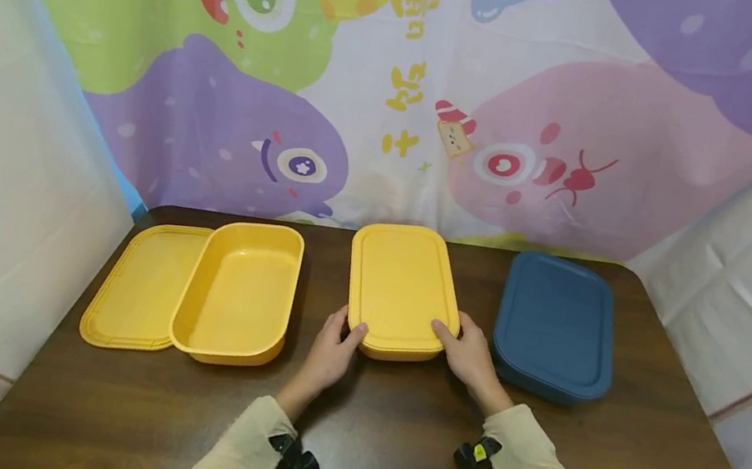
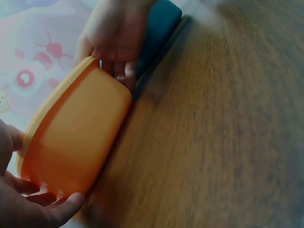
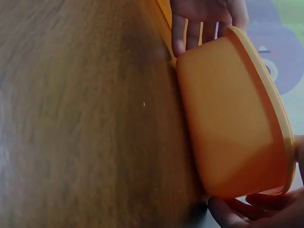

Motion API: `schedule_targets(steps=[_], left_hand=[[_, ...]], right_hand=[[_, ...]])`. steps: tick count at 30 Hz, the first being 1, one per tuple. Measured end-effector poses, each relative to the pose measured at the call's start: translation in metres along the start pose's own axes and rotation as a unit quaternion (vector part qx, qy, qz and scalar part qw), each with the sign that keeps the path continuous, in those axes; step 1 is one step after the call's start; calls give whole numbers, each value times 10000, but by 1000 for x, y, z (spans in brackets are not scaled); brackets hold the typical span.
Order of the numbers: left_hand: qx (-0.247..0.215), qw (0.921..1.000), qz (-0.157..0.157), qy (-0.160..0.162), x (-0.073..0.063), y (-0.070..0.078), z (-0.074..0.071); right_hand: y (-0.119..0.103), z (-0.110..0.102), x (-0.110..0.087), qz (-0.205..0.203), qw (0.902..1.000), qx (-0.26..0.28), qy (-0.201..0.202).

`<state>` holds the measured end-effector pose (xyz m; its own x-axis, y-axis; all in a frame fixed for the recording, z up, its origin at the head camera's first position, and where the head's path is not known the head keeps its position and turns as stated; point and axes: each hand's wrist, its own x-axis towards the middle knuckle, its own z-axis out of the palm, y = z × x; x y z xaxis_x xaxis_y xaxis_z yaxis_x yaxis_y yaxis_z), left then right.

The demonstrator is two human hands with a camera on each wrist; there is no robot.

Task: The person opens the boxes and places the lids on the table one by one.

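Observation:
In the head view, a yellow food container with its lid on stands on the table between both hands. My left hand holds its front left corner, thumb on the lid's edge and fingers along the side wall. At the front right corner my right hand grips it the same way, thumb over the lid. Both wrist views show the container's orange-looking front wall, its base at or very near the tabletop. What the container holds is hidden by the lid.
To the left, an open yellow container stands partly over a loose yellow lid. A lidded blue container stands at the right. The brown table ends at a cartoon-printed curtain behind.

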<state>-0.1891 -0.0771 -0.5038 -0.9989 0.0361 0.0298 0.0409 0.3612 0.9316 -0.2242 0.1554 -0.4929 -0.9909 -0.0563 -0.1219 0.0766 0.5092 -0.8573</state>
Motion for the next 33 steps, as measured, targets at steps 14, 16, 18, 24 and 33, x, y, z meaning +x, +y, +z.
schedule_targets(steps=[14,16,18,24,33], left_hand=[[204,9994,235,-164,1,3,-2],[197,9993,280,-142,2,3,-2],[220,9993,291,-103,2,4,-1],[334,9989,313,-95,1,7,0],[347,9987,331,-161,1,11,2]], right_hand=[[-3,-5,-6,-123,9996,-122,212],[-3,-6,-7,-144,9995,-139,240],[-4,-7,-9,-150,9995,-143,236],[-2,-8,-14,-133,9990,-93,412],[0,-12,-17,-4,9991,38,421]])
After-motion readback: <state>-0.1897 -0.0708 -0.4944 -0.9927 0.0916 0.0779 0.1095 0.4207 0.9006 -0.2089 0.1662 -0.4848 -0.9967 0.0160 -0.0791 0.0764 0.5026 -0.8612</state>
